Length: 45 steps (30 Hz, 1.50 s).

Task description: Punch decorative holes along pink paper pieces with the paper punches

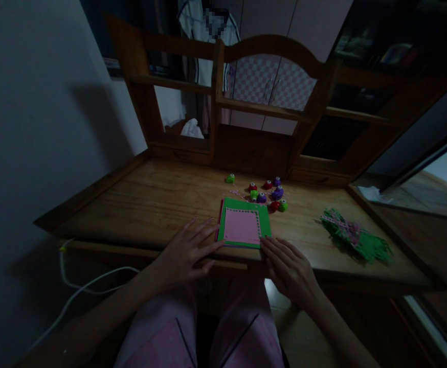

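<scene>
Wooden bench, bare at left, with a green and pink card at its front edge.
Left hand lies flat, grip spread, fingertips touching the card's left edge; right hand, grip spread, touches its near right corner; green paper scraps lie well apart at right.

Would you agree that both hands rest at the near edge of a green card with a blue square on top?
Not quite. In the head view both hands, left hand and right hand, rest at the card, but the square is pink, not blue.
</scene>
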Available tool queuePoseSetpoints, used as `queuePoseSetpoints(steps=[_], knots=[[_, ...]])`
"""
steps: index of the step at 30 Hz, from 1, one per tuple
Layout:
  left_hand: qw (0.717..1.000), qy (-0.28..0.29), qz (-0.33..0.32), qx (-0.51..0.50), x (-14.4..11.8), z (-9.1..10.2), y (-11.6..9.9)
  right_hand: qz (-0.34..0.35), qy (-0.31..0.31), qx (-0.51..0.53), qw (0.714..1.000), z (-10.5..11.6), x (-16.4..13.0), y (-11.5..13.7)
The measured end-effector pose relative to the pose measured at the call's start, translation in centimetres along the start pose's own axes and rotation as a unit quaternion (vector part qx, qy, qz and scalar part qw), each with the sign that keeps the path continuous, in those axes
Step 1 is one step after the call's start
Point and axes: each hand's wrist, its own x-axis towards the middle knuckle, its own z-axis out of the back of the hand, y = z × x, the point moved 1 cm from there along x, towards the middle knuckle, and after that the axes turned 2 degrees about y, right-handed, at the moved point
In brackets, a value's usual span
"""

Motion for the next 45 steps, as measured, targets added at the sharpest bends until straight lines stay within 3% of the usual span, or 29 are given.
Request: queuePoseSetpoints(steps=[5, 10, 16, 20, 28, 38, 45], knots=[[1.0, -0.002, 0.003, 0.003, -0.5, 0.0, 0.3, -0.016, -0.01, 0.018, 1.0, 0.4, 0.3, -0.1], [1.0, 0.0, -0.006, -0.003, -0.4, 0.1, 0.3, -0.037, -0.035, 0.029, 0.998, 1.6, 2.4, 1.0], [1.0, -0.002, -0.01, 0.005, -0.3, 0.2, 0.2, 0.04, 0.028, 0.024, 0.999, 0.0, 4.8, 3.4], [1.0, -0.007, -0.011, 0.008, -0.3, 0.0, 0.3, 0.058, 0.011, 0.037, 0.998, -0.8, 3.9, 2.2], [1.0, -0.026, -0.014, -0.001, -0.3, -0.4, 0.4, 0.024, -0.005, 0.043, 0.999, 0.5, 1.2, 0.1], [0.998, -0.028, -0.03, -0.043, 4.0, -1.2, -3.7, -0.006, 0.013, 0.063, 0.998, 0.2, 0.7, 0.4], [0.999, -0.029, -0.024, -0.029, 2.3, -1.3, -2.0, -0.015, 0.003, 0.076, 0.997, -0.2, 0.2, 0.3]])
